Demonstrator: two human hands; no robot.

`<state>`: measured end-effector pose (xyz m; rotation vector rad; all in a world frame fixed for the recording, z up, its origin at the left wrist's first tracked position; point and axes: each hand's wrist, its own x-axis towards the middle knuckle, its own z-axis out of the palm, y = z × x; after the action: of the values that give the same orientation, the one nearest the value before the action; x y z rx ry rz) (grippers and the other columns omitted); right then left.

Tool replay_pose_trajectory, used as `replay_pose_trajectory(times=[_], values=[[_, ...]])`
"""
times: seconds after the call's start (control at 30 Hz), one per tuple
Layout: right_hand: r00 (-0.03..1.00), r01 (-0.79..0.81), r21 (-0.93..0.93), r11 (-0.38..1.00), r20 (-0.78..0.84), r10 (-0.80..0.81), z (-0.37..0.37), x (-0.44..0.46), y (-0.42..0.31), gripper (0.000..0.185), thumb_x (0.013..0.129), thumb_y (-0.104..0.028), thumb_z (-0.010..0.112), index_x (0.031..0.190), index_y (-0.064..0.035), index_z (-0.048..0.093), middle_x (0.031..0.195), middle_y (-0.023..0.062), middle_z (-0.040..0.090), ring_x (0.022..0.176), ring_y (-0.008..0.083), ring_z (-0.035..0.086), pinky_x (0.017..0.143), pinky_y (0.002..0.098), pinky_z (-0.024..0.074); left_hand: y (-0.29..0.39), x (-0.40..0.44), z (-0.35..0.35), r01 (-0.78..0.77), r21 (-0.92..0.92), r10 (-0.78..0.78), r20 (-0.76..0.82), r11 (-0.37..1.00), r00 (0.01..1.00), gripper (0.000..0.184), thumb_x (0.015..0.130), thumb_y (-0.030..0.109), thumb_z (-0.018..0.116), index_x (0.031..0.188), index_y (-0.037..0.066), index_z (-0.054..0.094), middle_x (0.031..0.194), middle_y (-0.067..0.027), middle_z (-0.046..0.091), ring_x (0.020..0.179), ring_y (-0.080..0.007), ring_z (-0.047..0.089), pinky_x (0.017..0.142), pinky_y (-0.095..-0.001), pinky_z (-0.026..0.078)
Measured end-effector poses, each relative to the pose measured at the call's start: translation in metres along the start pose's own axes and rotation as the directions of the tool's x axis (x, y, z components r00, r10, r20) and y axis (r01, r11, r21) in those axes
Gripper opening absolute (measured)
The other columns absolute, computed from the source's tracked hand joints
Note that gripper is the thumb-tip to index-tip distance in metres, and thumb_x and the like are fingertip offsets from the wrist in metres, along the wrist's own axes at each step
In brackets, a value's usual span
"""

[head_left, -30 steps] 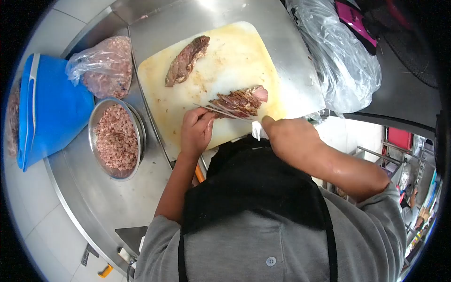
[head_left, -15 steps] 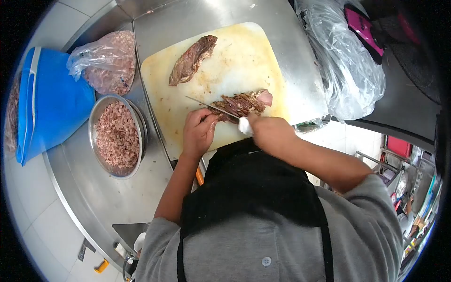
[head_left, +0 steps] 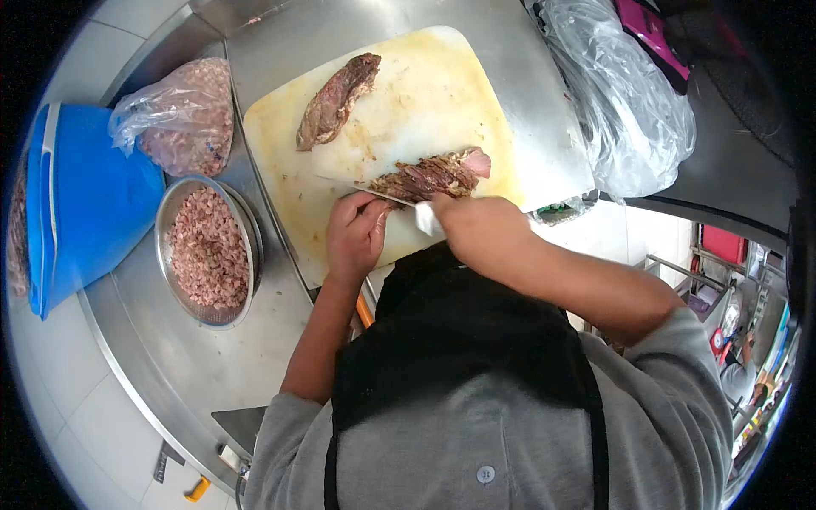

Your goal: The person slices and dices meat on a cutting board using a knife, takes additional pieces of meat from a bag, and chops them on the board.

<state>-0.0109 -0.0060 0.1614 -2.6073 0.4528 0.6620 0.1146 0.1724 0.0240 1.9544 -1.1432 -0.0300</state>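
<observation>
My right hand (head_left: 480,228) is wrapped round the white handle of a knife (head_left: 427,219). Its thin blade points left and lies across the near left end of a browned, sliced piece of meat (head_left: 429,177) with a pink end. Close to that blade, my left hand (head_left: 357,238) has its fingers curled and pressed at the meat's left end; its fingertips are partly hidden. A second, uncut-looking piece of browned meat (head_left: 338,100) lies toward the far left of the white, yellow-stained cutting board (head_left: 425,93).
Left of the board, a metal colander (head_left: 161,246) holds small diced pink meat. Behind it sit a clear plastic bag of diced meat (head_left: 191,127) and a blue container (head_left: 89,204). Clear plastic sheeting (head_left: 620,119) lies at the right of the steel counter (head_left: 552,93). Another person's sleeve shows far right.
The knife and my right hand have shifted slightly left and toward the far side, with the blade closer to my left fingers. The whole view has also shifted a little.
</observation>
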Motion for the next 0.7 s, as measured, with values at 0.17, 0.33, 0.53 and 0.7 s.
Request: replay_pose_trajectory(times=[0.17, 0.33, 0.53, 0.7], values=[[0.994, -0.023, -0.054, 0.998, 0.108, 0.029, -0.024, -0.010, 0.003, 0.016, 0.093, -0.010, 0.051, 0.104, -0.0019, 0.059, 0.089, 0.0204, 0.073, 0.082, 0.0382, 0.073, 0.071, 0.0493, 0.0579, -0.003, 0.001, 0.005, 0.049, -0.087, -0.052, -0.032, 0.995, 0.998, 0.017, 0.080, 0.002, 0.074, 0.096, 0.007, 0.075, 0.100, -0.0089, 0.066, 0.093, -0.0287, 0.063, 0.080, -0.0374, 0.052], [1.000, -0.011, 0.017, 1.000, 0.020, 0.011, 0.022, 0.001, 0.017, 0.017, 0.090, -0.007, 0.051, 0.105, -0.0012, 0.055, 0.083, 0.0215, 0.070, 0.080, 0.0398, 0.071, 0.069, 0.0503, 0.0561, -0.002, 0.000, 0.004, 0.059, -0.063, -0.059, -0.009, 0.996, 0.998, 0.013, 0.084, 0.004, 0.074, 0.097, 0.005, 0.075, 0.104, -0.0120, 0.066, 0.096, -0.0276, 0.065, 0.085, -0.0362, 0.052], [0.998, 0.036, -0.012, 0.999, -0.059, -0.037, -0.015, -0.013, 0.018, 0.017, 0.087, -0.008, 0.056, 0.102, -0.0022, 0.057, 0.078, 0.0206, 0.070, 0.075, 0.0403, 0.070, 0.067, 0.0504, 0.0556, 0.001, 0.001, -0.004, 0.034, -0.089, -0.038, -0.045, 0.995, 0.998, 0.012, 0.083, 0.001, 0.073, 0.095, 0.003, 0.075, 0.104, -0.0130, 0.066, 0.097, -0.0280, 0.065, 0.085, -0.0372, 0.053], [0.999, -0.020, -0.076, 0.997, 0.032, 0.022, -0.023, -0.041, 0.014, 0.018, 0.087, -0.009, 0.057, 0.104, -0.0018, 0.058, 0.078, 0.0200, 0.070, 0.077, 0.0401, 0.070, 0.069, 0.0502, 0.0557, -0.003, -0.003, -0.001, 0.056, -0.104, -0.057, -0.006, 0.993, 0.998, 0.014, 0.083, -0.002, 0.072, 0.096, 0.003, 0.074, 0.103, -0.0130, 0.066, 0.097, -0.0278, 0.066, 0.085, -0.0365, 0.054]])
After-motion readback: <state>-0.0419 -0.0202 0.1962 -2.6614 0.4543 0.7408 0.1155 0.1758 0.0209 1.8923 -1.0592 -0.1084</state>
